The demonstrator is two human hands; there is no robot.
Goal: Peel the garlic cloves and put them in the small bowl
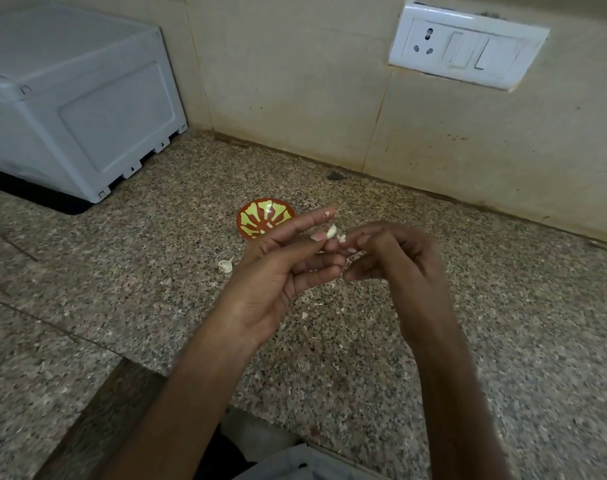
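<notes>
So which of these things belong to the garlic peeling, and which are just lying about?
In the job: garlic clove, held by left hand; right hand, pinching a bit of peel; small bowl; second clove on the counter; peel scraps.
Lying about: white box; wall socket.

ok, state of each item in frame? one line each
left hand: pinches the held clove, forefinger straight
held clove: between left thumb and fingers, off the counter, looks mostly peeled
right hand: fingers curled, pinches a peel bit
small bowl: upright on counter, contents unclear
loose clove: lying on counter, skin on
peel scraps: scattered on counter below the hands
</notes>
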